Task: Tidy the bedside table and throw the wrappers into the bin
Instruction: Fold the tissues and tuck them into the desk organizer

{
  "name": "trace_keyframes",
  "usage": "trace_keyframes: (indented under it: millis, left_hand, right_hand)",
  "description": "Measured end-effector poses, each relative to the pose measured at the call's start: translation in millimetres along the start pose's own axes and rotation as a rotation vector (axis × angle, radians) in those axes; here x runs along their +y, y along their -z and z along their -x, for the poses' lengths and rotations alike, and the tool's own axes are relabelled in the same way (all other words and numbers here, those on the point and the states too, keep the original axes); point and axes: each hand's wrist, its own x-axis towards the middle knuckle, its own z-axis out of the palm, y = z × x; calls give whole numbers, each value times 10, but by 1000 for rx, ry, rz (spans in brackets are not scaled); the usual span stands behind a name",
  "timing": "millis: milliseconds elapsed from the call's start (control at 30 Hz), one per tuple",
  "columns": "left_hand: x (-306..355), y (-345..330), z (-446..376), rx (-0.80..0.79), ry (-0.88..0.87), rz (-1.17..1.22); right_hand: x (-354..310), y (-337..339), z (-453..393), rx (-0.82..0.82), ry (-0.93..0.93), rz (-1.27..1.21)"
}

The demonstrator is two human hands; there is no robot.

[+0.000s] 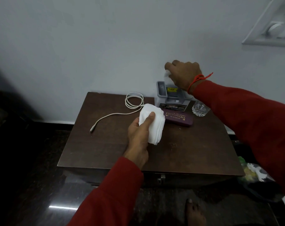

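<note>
A dark wooden bedside table (179, 150) stands against the pale wall. My left hand (139, 135) holds a stack of white tissues (154, 124) above the table's middle. At the back, my right hand (183, 74) grips a white tissue (168, 76) just above a grey organiser box (169, 97). In front of the box lies a purple spectacle case (179, 118). A coiled white charging cable (130, 105) trails toward the left front. To the right of the box a clear glass (199, 110) is partly hidden by my sleeve.
A bin lined with a dark bag (256, 175), holding white and yellow scraps, stands on the floor to the table's right. The floor is dark and glossy. My bare foot (194, 212) shows at the bottom. A window frame (272, 26) is at the upper right.
</note>
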Motion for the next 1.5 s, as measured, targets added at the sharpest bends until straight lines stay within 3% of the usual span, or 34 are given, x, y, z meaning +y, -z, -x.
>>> trace_keyframes:
  millis: [67, 200, 333, 400, 467, 533, 600, 767, 900, 1067, 1267, 1367, 1500]
  left_hand:
    - [-1, -4, 6, 3, 2, 0]
    - [6, 7, 11, 2, 2, 7]
    - [17, 2, 13, -7, 0, 2]
    - [17, -5, 21, -13, 2, -2]
    - [8, -9, 20, -13, 5, -2]
    - [22, -9, 26, -12, 3, 5]
    - [34, -8, 29, -14, -5, 8]
    - [21, -14, 32, -11, -3, -2]
    - [20, -17, 29, -4, -7, -1]
    - [21, -19, 38, -9, -9, 3]
    - [36, -8, 38, -11, -7, 5]
    - [34, -9, 41, -12, -3, 4]
    - [33, -7, 31, -17, -6, 5]
  right_hand:
    - [27, -46, 28, 17, -3, 19]
    - [66, -136, 34, -133, -79, -20]
    - [72, -180, 69, -39, -134, -58]
    - [81, -204, 81, -132, -113, -47]
    - [122, -243, 98, -190, -159, -138]
    - [133, -247, 118, -127, -195, -260]
    - [113, -226, 141, -59, -148, -252]
    - [144, -231, 99, -143, -27, -100]
    - [160, -240, 43, -138, -65, -314]
    - [161, -278, 14, -311, -132, -419]
    - [149, -385, -62, -135, -134, -445]
    - [149, -407, -69, -236, -159, -438]
    - [139, -442, -43, -255, -199, -446]
